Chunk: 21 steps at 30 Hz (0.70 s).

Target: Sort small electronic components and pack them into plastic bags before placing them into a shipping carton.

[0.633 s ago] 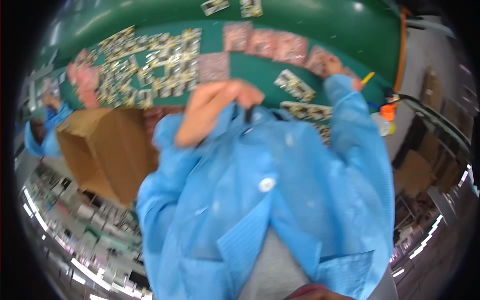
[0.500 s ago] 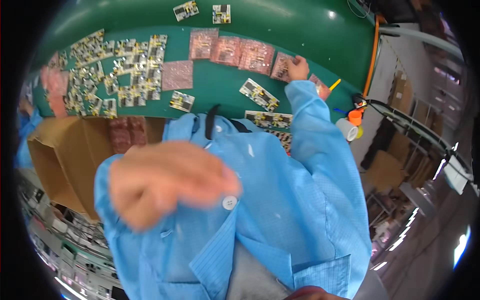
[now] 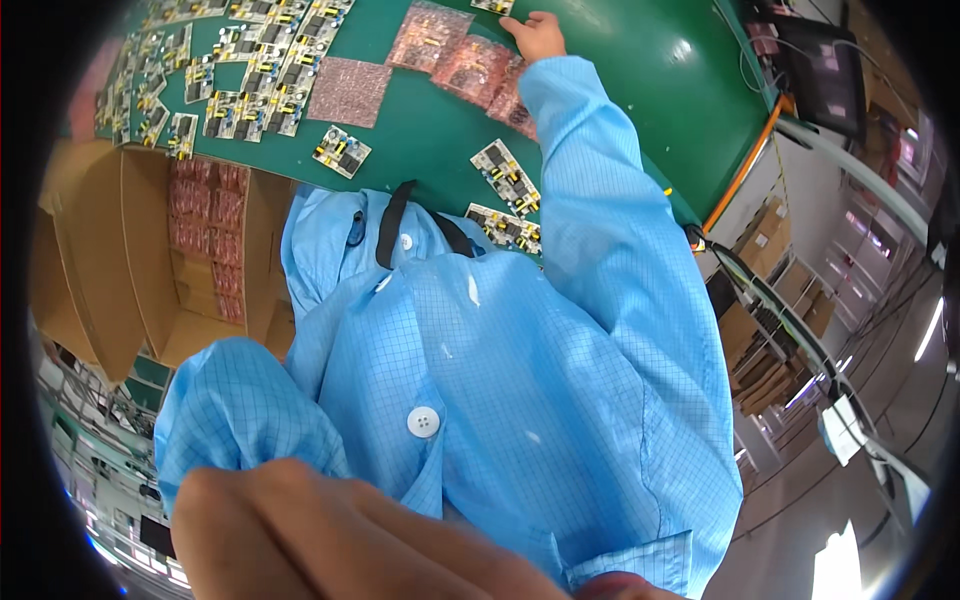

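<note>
Circuit board [image 3: 492, 5] just left of the right hand's [image 3: 540, 38] fingertips

Head view. The board sits at the picture's top edge and is partly cut off, so its long axis can't be read. It lies left of the right fingers and slightly farther out. Forefinger reaches toward its near corner; touching or just short, can't tell. Other fingers look curled; whether anything is pinched, can't tell.

Right hand is much the nearer. Left hand [image 3: 330, 530] looms large at the lower edge, in front of the blue coat [image 3: 500, 350], knuckles bent, fingertips out of sight; its grip can't be told.

Edges and room: wrapped packs [image 3: 430, 37] slant in a row on the near-left side of the right hand, the last one partly behind the right sleeve [image 3: 600, 150]. Plain green tabletop [image 3: 650, 100] stretches right of the hand to the orange edge strip [image 3: 742, 168].
</note>
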### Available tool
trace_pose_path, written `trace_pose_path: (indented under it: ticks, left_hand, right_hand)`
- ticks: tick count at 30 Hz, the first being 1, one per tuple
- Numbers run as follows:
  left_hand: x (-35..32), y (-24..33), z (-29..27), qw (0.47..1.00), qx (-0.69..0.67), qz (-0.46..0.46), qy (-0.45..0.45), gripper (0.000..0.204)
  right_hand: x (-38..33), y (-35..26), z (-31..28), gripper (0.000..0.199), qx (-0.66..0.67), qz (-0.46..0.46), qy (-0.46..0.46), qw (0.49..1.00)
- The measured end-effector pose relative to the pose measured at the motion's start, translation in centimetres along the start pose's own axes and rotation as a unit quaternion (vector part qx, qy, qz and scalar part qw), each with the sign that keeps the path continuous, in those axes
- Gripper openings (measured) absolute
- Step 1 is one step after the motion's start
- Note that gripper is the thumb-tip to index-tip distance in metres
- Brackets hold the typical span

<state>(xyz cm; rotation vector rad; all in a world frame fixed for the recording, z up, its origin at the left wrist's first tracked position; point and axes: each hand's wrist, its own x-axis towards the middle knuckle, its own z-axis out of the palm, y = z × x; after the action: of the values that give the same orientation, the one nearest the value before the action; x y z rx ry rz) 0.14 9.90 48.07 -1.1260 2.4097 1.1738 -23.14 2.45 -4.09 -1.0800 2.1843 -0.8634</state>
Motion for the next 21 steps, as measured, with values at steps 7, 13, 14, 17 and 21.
trace_pose_path:
  ticks: [7, 13, 14, 17, 21]
  left_hand:
    - [2.0, 0.5, -2.2, 0.991, 0.079, -0.048, 0.092, 0.044]
    - [1.9, 0.3, -3.6, 0.972, -0.031, -0.199, -0.119, 0.042]
    - [2.8, 0.4, -3.7, 0.973, -0.030, -0.193, -0.122, 0.042]
    - [5.5, -0.2, -4.0, 0.967, -0.078, -0.211, -0.121, 0.044]
    - [7.9, 0.7, -4.3, 0.976, -0.081, -0.159, -0.124, 0.042]
  right_hand:
    - [2.9, -4.4, -5.4, 0.085, -0.151, 0.191, -0.047, 0.969]
    - [4.4, -2.3, -4.3, 0.087, -0.226, 0.208, -0.006, 0.952]
    - [4.7, -2.1, -4.6, 0.087, -0.228, 0.213, -0.001, 0.950]
    - [5.2, -0.9, -6.6, 0.078, -0.207, 0.210, 0.014, 0.955]
    - [2.2, -3.5, -6.8, 0.056, 0.062, 0.065, -0.126, 0.988]
